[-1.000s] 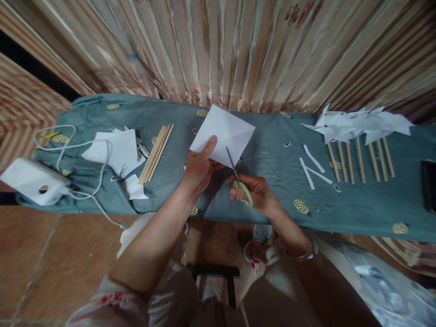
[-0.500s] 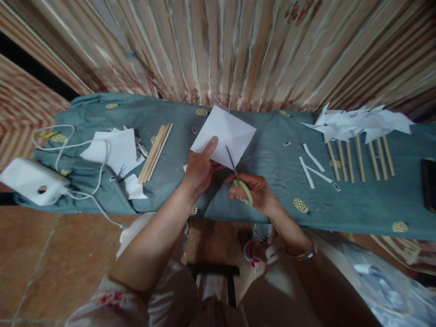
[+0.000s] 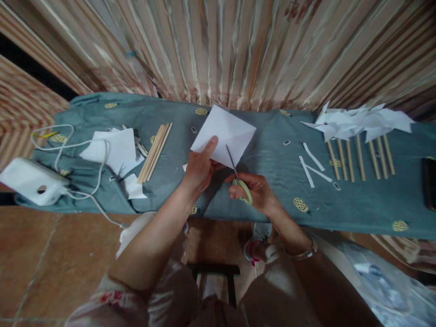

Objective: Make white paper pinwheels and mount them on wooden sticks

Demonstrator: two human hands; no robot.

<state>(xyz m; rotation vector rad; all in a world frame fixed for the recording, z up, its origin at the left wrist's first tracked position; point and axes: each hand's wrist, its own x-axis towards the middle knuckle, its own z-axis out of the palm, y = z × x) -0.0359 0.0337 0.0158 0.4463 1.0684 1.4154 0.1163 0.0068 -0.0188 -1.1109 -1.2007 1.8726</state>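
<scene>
My left hand (image 3: 198, 169) pinches the near corner of a white square sheet of paper (image 3: 225, 131), held like a diamond above the blue-grey cloth (image 3: 269, 154). My right hand (image 3: 256, 191) is closed round the pale green handles of a pair of scissors (image 3: 238, 178). The blades point up and away into the sheet's lower right edge, just right of my left thumb.
Left on the cloth lie white paper pieces (image 3: 114, 149), a bundle of wooden sticks (image 3: 155, 153), and a white device (image 3: 30, 180) with a looping cable. Right lie two paper strips (image 3: 312, 164) and several white paper pinwheels on sticks (image 3: 357, 131). A striped curtain hangs behind.
</scene>
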